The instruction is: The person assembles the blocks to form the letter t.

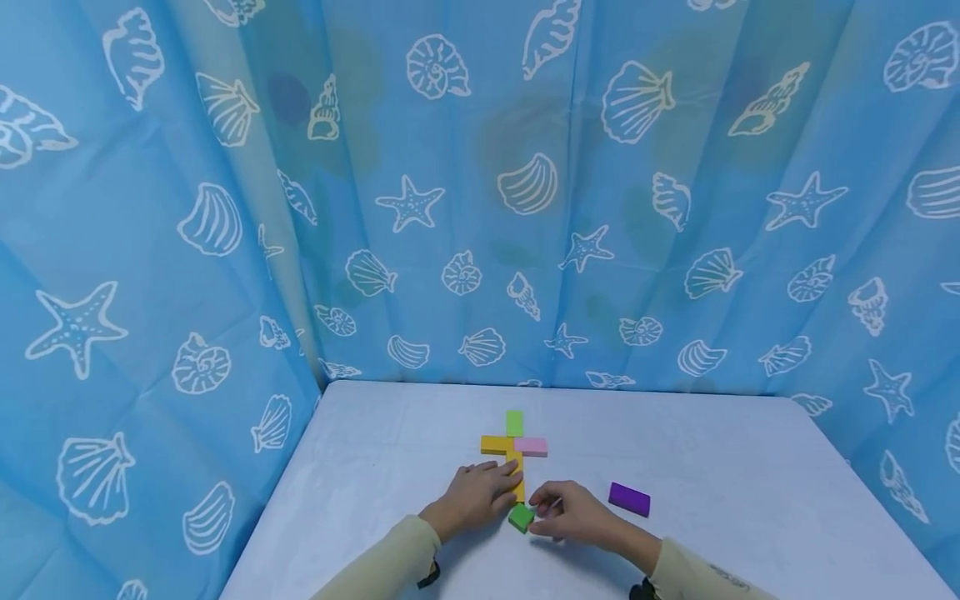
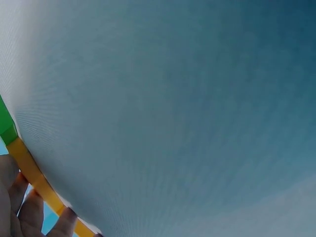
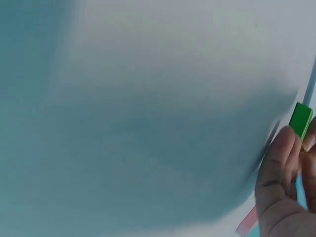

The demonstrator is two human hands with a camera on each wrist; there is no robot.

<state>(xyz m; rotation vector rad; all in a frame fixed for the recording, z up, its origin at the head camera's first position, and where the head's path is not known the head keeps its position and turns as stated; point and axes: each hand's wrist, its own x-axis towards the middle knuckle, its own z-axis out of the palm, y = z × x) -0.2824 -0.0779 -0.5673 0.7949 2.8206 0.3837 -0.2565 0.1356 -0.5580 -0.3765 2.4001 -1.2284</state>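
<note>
Below the crossing of a flat arrangement of blocks, my left hand (image 1: 480,493) rests its fingers on the upright row of yellow blocks (image 1: 519,487). In the left wrist view its fingertips touch the side of this yellow row (image 2: 34,175). At the row's near end lies a green block (image 1: 521,517), turned at an angle to it. My right hand (image 1: 573,512) pinches that block's right corner between thumb and index finger. The right wrist view shows the green block (image 3: 300,119) at the fingertips, partly covered by them.
Farther off, the arrangement has a light green block (image 1: 514,422) on top, an orange-yellow block (image 1: 494,445) on the left and a pink block (image 1: 531,447) on the right. A purple block (image 1: 630,499) lies apart, right of my right hand. A shell-patterned blue curtain (image 1: 480,225) stands behind the white table (image 1: 712,467).
</note>
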